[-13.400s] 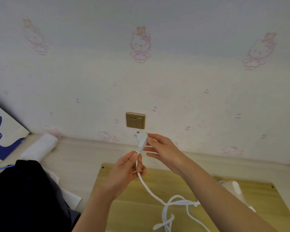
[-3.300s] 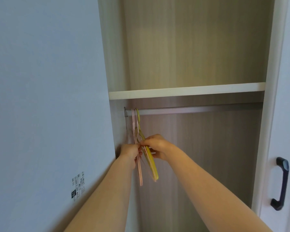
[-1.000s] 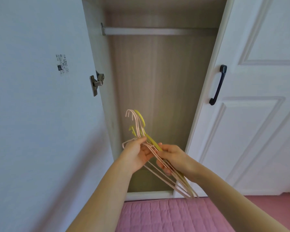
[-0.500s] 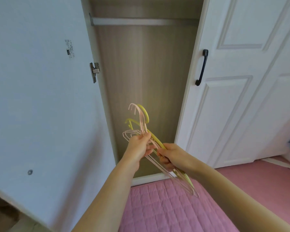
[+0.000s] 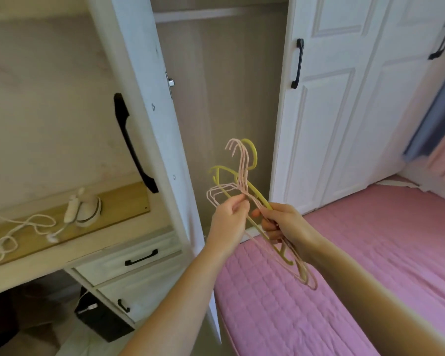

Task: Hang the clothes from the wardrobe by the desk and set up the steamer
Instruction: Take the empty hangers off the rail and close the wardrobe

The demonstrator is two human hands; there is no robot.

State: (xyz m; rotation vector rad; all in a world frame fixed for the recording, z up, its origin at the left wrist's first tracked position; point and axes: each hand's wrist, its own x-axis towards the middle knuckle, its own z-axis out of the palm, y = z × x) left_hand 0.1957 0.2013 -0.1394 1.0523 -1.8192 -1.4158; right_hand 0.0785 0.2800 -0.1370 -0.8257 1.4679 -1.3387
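Both hands grip the hangers (image 5: 243, 176) before the open wardrobe (image 5: 224, 98): left hand (image 5: 230, 222) pinching, right hand (image 5: 283, 224) curled round; door edge (image 5: 165, 150) just left, bed (image 5: 370, 253) below.

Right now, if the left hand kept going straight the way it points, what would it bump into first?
Probably the wardrobe's back panel. The left hand, pinching the pink hangers, points up into the open wardrobe, though depth is hard to judge.
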